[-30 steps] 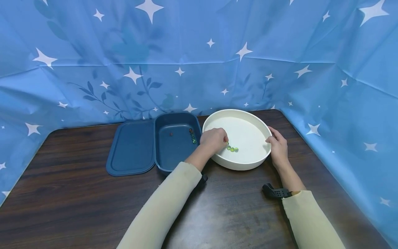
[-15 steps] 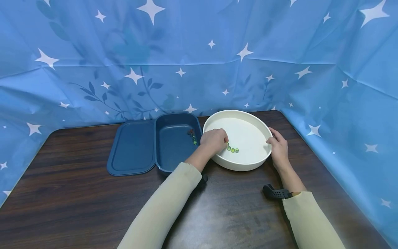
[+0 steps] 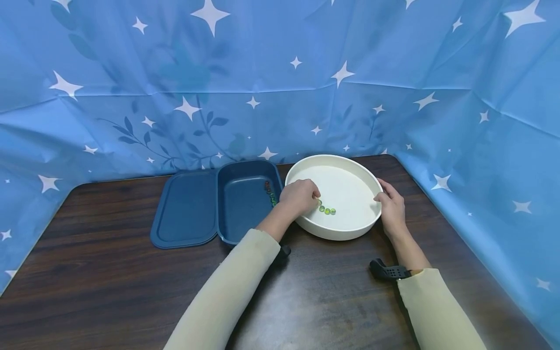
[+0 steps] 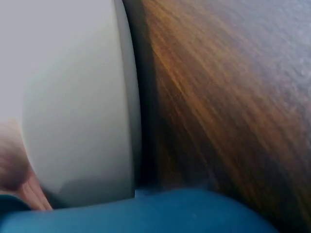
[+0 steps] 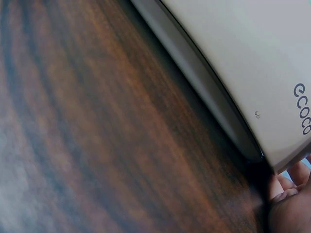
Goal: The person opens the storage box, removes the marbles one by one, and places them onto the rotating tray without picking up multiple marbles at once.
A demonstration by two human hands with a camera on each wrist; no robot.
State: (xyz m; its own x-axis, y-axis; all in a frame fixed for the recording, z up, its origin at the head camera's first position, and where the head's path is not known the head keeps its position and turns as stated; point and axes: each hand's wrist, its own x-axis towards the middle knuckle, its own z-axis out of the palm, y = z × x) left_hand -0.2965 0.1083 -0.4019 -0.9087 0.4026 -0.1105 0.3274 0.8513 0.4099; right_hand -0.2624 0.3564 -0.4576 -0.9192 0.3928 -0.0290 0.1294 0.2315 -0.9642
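In the head view, a dark, wood-grained table spreads under both hands, with a paler sheen on the stretch nearer the person than the fingers. Beyond the fingertips, a blue cloth printed with white stars and leafy sprigs hangs behind the table; it also runs down past the right hand's outer side, creased throughout.

The left hand reaches over the near-left rim of a round white tray, fingers curled; whether they pinch anything I cannot tell. Green marbles lie in the tray just beside those fingertips. The right hand grips the tray's opposite rim, thumb on top.

Left of the left fingers stands a dark blue box holding a row of small marbles, reddish and green; farther out, beside the box, lies a flat blue lid.

In the left wrist view, the tray's wall fills the space beside a sliver of hand, and streaked brown tabletop stretches away on the far side of that wall.

In the right wrist view, blurred wood grain lies left of the fingers, which hold the tray's edge; dark "ecoco" lettering sits above them on the tray's wall.
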